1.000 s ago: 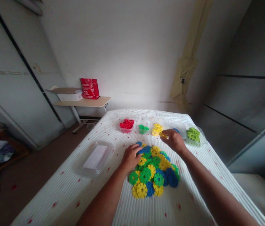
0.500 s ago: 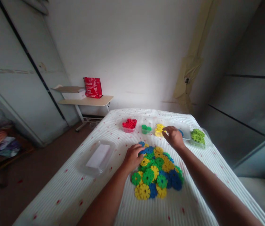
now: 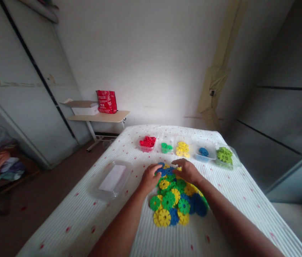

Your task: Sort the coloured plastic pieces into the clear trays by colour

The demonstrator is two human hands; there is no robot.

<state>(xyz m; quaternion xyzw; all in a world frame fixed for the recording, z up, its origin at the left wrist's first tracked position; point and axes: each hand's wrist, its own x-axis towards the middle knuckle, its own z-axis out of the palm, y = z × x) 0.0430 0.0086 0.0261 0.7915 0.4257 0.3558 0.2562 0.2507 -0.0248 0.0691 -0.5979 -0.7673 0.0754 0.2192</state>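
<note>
A mixed pile of notched plastic snowflake discs (image 3: 174, 198) in yellow, green and blue lies on the bed. At its upper left edge rests my left hand (image 3: 150, 177), fingers bent and apart from the thumb, near some blue discs. My right hand (image 3: 187, 171) is over the pile's upper right, fingers and thumb spread with nothing seen between them. Beyond the hands stand clear tubs: one with red pieces (image 3: 147, 141), one with green discs (image 3: 166, 147), one with yellow discs (image 3: 182, 149), one with blue discs (image 3: 203, 152) and one with light green pieces (image 3: 224, 155).
A clear plastic lid (image 3: 101, 194) with a white paper (image 3: 112, 177) lies left of the pile. The bed has a white spotted cover (image 3: 78, 221). Past its far left corner, a small table (image 3: 113, 117) holds a red bag (image 3: 107, 101) and a white box (image 3: 85, 109).
My right hand has come back from the yellow tub to the top of the pile. The yellow and blue tubs are now uncovered to view. My left hand has barely moved.
</note>
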